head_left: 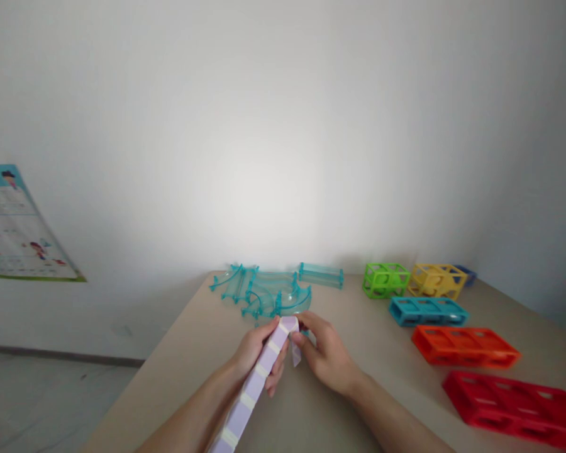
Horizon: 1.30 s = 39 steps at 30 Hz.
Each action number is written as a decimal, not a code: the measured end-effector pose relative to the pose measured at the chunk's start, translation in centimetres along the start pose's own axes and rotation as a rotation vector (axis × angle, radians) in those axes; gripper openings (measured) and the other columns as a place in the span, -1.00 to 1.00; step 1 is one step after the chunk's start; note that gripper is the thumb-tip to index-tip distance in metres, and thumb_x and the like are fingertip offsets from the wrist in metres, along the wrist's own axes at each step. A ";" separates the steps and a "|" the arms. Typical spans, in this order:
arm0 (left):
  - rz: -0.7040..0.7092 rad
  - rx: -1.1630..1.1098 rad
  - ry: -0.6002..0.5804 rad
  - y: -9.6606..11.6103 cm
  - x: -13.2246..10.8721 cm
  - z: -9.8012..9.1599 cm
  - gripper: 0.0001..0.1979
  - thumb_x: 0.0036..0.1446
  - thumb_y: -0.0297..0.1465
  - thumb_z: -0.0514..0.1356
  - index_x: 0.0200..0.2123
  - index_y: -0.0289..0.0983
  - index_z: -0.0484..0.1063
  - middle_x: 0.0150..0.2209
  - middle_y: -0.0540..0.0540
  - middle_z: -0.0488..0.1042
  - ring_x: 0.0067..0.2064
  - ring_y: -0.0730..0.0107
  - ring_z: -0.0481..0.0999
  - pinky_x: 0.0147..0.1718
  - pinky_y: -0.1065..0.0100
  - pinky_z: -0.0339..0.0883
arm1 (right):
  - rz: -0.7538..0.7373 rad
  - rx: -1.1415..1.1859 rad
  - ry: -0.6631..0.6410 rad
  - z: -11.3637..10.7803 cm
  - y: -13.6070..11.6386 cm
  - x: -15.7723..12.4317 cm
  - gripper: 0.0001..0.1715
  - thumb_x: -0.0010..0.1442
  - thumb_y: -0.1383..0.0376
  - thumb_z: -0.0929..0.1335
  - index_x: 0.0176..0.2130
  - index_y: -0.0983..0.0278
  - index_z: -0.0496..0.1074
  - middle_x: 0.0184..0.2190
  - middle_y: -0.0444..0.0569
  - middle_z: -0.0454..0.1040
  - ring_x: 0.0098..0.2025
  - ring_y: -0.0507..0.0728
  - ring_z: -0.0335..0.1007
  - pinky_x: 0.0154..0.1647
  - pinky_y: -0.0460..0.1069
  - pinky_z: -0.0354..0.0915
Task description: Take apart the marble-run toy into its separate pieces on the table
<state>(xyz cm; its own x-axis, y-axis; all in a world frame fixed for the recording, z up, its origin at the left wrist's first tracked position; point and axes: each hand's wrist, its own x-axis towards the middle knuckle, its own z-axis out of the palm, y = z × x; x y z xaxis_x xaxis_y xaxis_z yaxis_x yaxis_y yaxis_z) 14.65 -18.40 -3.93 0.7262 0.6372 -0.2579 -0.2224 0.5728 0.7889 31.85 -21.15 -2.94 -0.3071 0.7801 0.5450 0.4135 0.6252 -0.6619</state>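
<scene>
Holding a banded lavender strip (251, 393) in both hands above the table (179, 371), its far end bent.

From the left, I see clear teal pieces (273, 282) lying at the far side; nearer, my left hand (253, 349) wraps around the strip, and my right hand (327, 358) pinches its far end, where a short tail (296, 357) hangs down. I judge the bend made and the tail unsettled; how much remains, I can't tell. Further right, a green frame (385, 280) stands far and a red frame (523, 412) near, both untouched.
</scene>
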 end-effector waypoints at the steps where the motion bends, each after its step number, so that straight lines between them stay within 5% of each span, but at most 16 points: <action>1: -0.007 -0.001 -0.018 0.0 0.0 -0.1 -0.39 0.22 0.01 -0.16 -0.60 -0.33 0.31 -0.79 -0.03 0.25 -0.83 0.38 0.25 -0.88 0.36 0.24 | -0.012 0.001 -0.007 0.0 0.1 0.0 -0.78 0.32 0.24 0.20 -0.28 0.28 0.35 -0.36 -0.03 0.40 -0.29 0.12 0.31 -0.23 -0.01 0.23; 11: -0.128 -0.143 -0.336 0.5 -0.8 -0.2 -0.52 0.27 -0.07 -0.13 -0.42 -0.29 0.33 -0.69 0.05 0.28 -0.78 0.48 0.21 -0.78 0.38 0.31 | -0.135 0.043 -0.049 -0.9 -0.2 0.2 -0.76 0.34 0.35 0.16 -0.08 0.25 0.34 -0.22 0.04 0.39 -0.18 0.16 0.32 -0.13 0.03 0.26; 22: -0.212 -0.176 -0.419 0.9 -1.3 0.3 -0.60 0.27 -0.12 -0.07 -0.40 -0.29 0.34 -0.69 0.07 0.29 -0.79 0.50 0.21 -0.81 0.45 0.24 | -0.129 0.165 -0.049 -1.6 0.0 0.1 -0.69 0.37 0.34 0.18 0.07 0.14 0.29 -0.04 -0.01 0.42 0.00 0.13 0.34 0.05 0.01 0.24; 27: -0.227 -0.062 -0.221 0.6 -1.4 0.9 -0.61 0.22 -0.10 -0.02 -0.38 -0.28 0.35 -0.73 0.07 0.28 -0.78 0.45 0.26 -0.79 0.42 0.27 | -0.076 0.190 -0.052 -1.7 0.3 0.0 -0.70 0.37 0.27 0.20 0.05 0.15 0.35 -0.03 -0.03 0.44 0.02 0.14 0.35 0.07 0.01 0.23; 31: -0.021 0.008 0.048 0.4 -1.3 1.8 -0.51 0.19 0.01 -0.01 -0.25 -0.32 0.39 -0.64 0.02 0.39 -0.73 0.44 0.35 -0.75 0.41 0.31 | -0.006 0.108 -0.015 -1.4 0.6 0.1 -0.69 0.37 0.22 0.19 0.02 0.20 0.39 -0.18 -0.02 0.50 -0.12 0.14 0.41 -0.07 -0.01 0.27; 39: 0.170 0.278 0.240 -0.6 -0.9 2.6 -0.57 0.08 -0.01 0.15 -0.39 -0.31 0.36 -0.64 0.10 0.30 -0.78 0.58 0.21 -0.82 0.49 0.17 | 0.118 0.056 -0.113 -1.5 -0.7 0.5 -0.60 0.36 0.18 0.18 -0.38 0.26 0.45 -0.45 -0.11 0.45 -0.36 0.08 0.35 -0.28 -0.07 0.20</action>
<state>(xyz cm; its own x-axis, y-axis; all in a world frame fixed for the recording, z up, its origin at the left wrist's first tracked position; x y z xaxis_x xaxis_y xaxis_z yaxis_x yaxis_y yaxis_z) 15.83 -20.67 -2.74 0.5146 0.8319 -0.2075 -0.1180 0.3085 0.9439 32.69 -21.19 -1.43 -0.3546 0.8439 0.4025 0.4048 0.5266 -0.7475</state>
